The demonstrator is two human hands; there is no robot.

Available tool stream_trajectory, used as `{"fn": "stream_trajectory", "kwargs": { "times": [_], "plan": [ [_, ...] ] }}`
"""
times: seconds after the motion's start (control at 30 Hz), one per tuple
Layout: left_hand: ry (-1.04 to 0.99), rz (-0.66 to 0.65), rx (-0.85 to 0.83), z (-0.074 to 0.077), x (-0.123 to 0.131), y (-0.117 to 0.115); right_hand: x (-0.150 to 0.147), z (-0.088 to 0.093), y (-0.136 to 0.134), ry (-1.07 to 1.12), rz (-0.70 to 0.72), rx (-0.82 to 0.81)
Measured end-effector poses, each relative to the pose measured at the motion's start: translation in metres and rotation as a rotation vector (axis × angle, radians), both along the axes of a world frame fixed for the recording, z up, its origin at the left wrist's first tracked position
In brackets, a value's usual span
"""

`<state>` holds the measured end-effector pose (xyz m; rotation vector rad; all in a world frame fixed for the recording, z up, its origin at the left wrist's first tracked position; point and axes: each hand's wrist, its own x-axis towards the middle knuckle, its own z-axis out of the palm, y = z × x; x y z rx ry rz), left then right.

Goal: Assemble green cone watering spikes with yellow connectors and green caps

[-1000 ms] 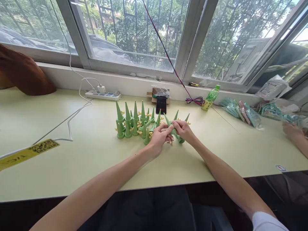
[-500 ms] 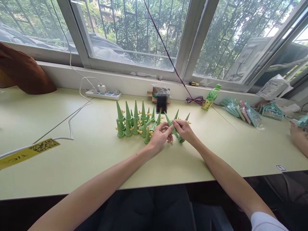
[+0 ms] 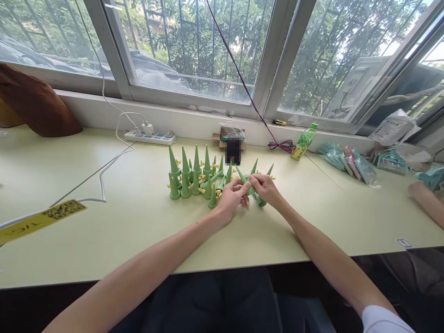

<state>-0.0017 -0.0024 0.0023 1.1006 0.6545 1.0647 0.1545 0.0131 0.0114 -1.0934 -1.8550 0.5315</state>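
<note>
My left hand (image 3: 231,200) and my right hand (image 3: 265,188) meet over the table, both pinching one green cone-shaped plastic spike (image 3: 243,179) that lies tilted between them, its tip pointing up and to the left. A small yellow piece shows under my left fingers. Just behind and to the left stands a cluster of several upright green cones (image 3: 189,175) with yellow parts among them. Two more cone tips (image 3: 262,167) poke up behind my right hand.
The pale green table (image 3: 121,217) runs under a window. On it are a white power strip (image 3: 150,137) with cables, a dark phone (image 3: 232,151), a green bottle (image 3: 304,141), packets (image 3: 350,161) at the right and a yellow label (image 3: 41,219). Another person's hand (image 3: 421,192) works at far right.
My hands stay on the same cone, my left fingers shifting slightly on it. The other person's hand at the right has moved a little.
</note>
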Motion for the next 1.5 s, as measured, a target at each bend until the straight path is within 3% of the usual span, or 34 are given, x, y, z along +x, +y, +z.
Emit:
{"fn": "stream_trajectory", "kwargs": {
  "times": [0.23,0.57,0.77,1.1,1.5],
  "plan": [
    [-0.055,-0.099,-0.117,0.002,-0.002,0.003,0.000,0.000,0.000,-0.018,-0.024,0.046],
    [0.023,-0.076,0.058,0.002,-0.001,0.003,-0.004,0.002,-0.006,-0.095,-0.132,0.198],
    [-0.014,-0.120,0.063,0.001,0.000,0.005,-0.005,0.002,-0.008,-0.219,-0.134,0.331],
    [-0.072,-0.275,-0.016,-0.006,-0.004,0.011,-0.008,0.001,-0.009,-0.397,-0.157,0.397],
    [-0.058,-0.286,-0.025,-0.005,-0.005,0.010,-0.006,0.002,-0.009,-0.446,-0.124,0.381]
  ]
}}
